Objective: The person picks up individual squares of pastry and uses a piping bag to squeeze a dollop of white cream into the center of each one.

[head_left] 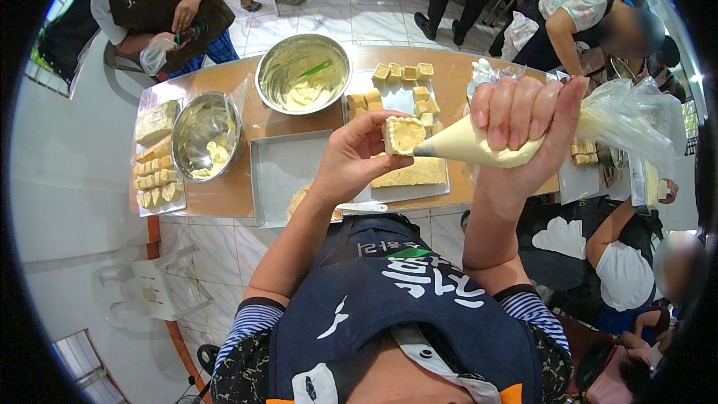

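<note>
Between the thumb and fingers of my left hand [348,155] is a small square piece of cake [404,136], with a wavy rim of pale cream around its top. My right hand [523,116] is wrapped round a clear piping bag [465,142] full of pale yellow cream. Its metal tip [425,150] is at the right edge of the cake piece; whether it touches, I cannot tell. Below my hands, a slab of sponge cake [411,172] lies on a tray [441,191], partly hidden by them. Several cut cake cubes [404,72] stand in rows farther back.
Two steel bowls with cream, one behind [303,39] and one at left [179,146], stand on the table [217,198]. A metal tray [280,157] holds cake and a white-handled tool [364,208]. More cake pieces [155,178] lie far left. Several people are around the table.
</note>
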`<state>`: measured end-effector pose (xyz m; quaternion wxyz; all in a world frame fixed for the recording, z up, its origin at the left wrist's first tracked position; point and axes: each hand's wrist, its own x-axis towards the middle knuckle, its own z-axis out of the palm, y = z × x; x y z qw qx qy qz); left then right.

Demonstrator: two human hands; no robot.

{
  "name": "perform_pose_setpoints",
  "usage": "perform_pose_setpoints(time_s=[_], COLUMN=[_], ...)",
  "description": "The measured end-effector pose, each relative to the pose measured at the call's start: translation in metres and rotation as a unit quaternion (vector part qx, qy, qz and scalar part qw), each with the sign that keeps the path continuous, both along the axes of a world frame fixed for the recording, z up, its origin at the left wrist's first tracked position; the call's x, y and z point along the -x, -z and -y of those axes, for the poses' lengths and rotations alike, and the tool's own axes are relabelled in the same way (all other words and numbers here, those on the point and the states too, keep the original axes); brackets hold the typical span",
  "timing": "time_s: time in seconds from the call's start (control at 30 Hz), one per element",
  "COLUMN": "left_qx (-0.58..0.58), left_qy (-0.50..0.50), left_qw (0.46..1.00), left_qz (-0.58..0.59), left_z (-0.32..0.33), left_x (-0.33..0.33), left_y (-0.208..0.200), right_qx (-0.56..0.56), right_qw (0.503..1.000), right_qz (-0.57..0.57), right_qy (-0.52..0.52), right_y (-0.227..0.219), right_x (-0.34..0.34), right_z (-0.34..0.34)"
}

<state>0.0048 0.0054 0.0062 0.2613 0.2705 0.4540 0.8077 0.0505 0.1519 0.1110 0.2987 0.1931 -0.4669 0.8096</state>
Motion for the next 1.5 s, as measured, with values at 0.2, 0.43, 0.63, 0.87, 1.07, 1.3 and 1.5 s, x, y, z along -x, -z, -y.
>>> perform_pose_setpoints(time_s=[0.2,0.43,0.63,0.87,1.07,1.3,1.5], left_qx=[0.0,-0.011,-0.021,-0.018,-0.011,-0.015,-0.021], left_qy=[-0.001,0.001,0.006,0.001,0.001,0.005,0.012], left_qw=[1.0,1.0,0.999,1.0,0.999,0.999,0.999], left_qz=[0.008,0.022,0.037,0.021,0.03,0.031,0.022], left_z=[0.002,0.003,0.003,0.001,0.001,0.002,0.002], left_x=[0.001,0.001,0.001,0.002,0.002,0.002,0.001], left_y=[-0.002,-0.003,-0.004,-0.003,-0.002,-0.003,0.0], right_qx=[-0.003,0.009,0.006,0.009,0.008,0.021,0.019], right_qw=[1.0,1.0,1.0,1.0,1.0,0.999,0.999], right_qz=[-0.009,-0.005,-0.013,-0.017,-0.024,-0.021,-0.034], right_qy=[0.001,0.014,0.015,0.018,0.009,0.032,0.012], right_y=[-0.002,-0.002,-0.003,-0.004,-0.004,-0.004,-0.003], right_x=[-0.001,-0.001,-0.002,-0.003,-0.002,-0.002,-0.001], right_z=[0.001,0.0,-0.003,-0.005,-0.007,-0.01,-0.012])
